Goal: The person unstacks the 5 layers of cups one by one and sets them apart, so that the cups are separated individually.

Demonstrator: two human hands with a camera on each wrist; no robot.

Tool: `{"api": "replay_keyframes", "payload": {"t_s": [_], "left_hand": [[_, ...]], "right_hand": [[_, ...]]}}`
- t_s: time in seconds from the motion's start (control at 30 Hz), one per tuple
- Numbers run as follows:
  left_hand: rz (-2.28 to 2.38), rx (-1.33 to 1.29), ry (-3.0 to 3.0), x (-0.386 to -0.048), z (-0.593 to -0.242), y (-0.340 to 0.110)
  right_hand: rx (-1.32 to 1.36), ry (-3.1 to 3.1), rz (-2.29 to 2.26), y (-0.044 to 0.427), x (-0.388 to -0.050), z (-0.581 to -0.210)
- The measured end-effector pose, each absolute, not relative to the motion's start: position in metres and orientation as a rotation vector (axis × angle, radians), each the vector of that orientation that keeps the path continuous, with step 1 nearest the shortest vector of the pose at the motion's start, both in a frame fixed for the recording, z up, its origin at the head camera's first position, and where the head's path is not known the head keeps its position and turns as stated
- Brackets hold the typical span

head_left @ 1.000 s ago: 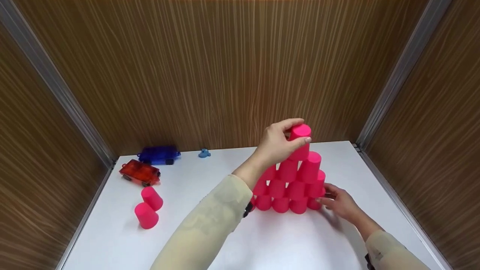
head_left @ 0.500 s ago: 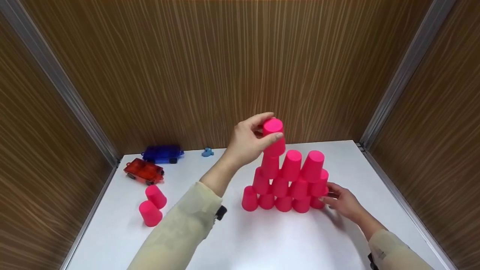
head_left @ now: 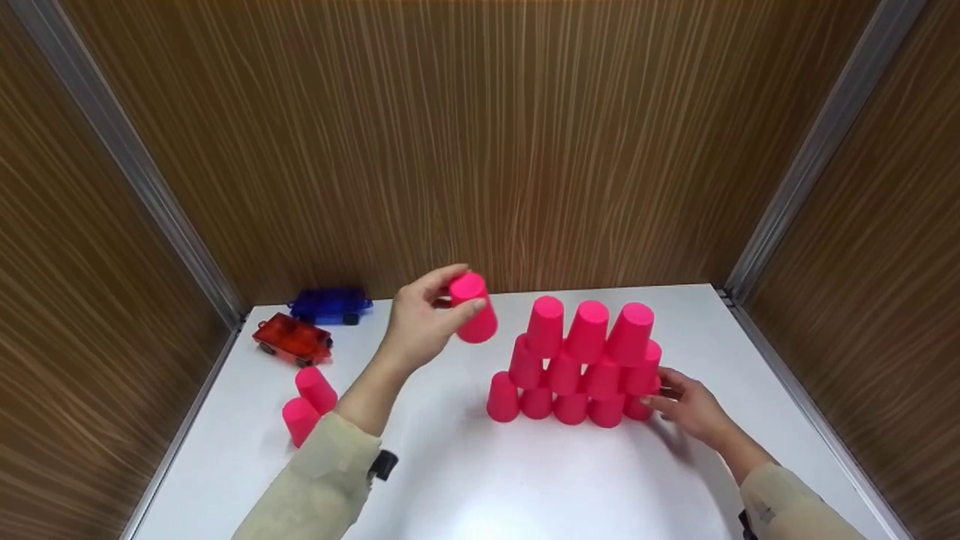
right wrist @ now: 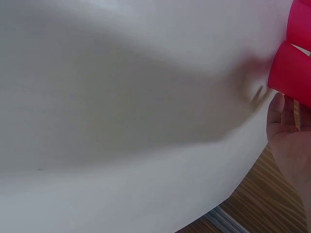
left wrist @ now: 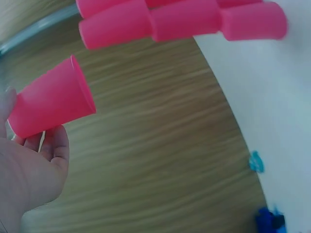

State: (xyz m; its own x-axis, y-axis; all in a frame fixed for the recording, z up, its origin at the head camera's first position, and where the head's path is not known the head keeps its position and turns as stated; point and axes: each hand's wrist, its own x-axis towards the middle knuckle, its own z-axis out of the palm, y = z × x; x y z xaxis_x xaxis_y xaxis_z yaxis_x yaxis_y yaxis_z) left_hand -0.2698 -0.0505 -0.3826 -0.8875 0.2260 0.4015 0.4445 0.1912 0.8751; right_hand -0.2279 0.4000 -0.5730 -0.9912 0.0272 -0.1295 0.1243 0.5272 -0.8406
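My left hand (head_left: 421, 324) holds an upside-down pink cup (head_left: 476, 315) in the air, left of the stack, thumb on the near side and fingers behind. The left wrist view shows this held cup (left wrist: 54, 99) tilted, its rim away from the palm. A pyramid-like stack of upside-down pink cups (head_left: 589, 330) stands on the white table (head_left: 525, 480) in three rows, with three cups on top. My right hand (head_left: 694, 412) is at the stack's right end, fingers loosely bent beside the lowest right cup (right wrist: 291, 73); whether they touch it is hard to tell.
Two upside-down pink cups (head_left: 315, 390) stand at the left, partly behind the left forearm. Behind them are a red toy wagon (head_left: 292, 339) and a blue toy wagon (head_left: 330, 305). A small light-blue toy (left wrist: 256, 162) lies near the back edge. Wood-patterned walls enclose the table.
My left hand has carried its cup leftward from above the stack, then lower, clear of the top row. My right hand stays at the stack's right end.
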Motion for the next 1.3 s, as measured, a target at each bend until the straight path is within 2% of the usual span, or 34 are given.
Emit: {"api": "replay_keyframes", "payload": {"t_s": [0.57, 1.03, 1.3], "left_hand": [[-1.774, -0.126, -2.468, -0.243, -0.435, -0.160], [-1.689, 0.144, -2.572, -0.210, -0.463, -0.243], [-1.623, 0.288, -2.610, -0.198, -0.483, -0.272]], "right_hand": [[0.125, 2.662, -1.492, 0.400, -0.226, -0.571], [0.132, 2.665, -1.491, 0.398, -0.226, -0.573], [0.129, 2.665, -1.483, 0.398, -0.226, -0.573]]}}
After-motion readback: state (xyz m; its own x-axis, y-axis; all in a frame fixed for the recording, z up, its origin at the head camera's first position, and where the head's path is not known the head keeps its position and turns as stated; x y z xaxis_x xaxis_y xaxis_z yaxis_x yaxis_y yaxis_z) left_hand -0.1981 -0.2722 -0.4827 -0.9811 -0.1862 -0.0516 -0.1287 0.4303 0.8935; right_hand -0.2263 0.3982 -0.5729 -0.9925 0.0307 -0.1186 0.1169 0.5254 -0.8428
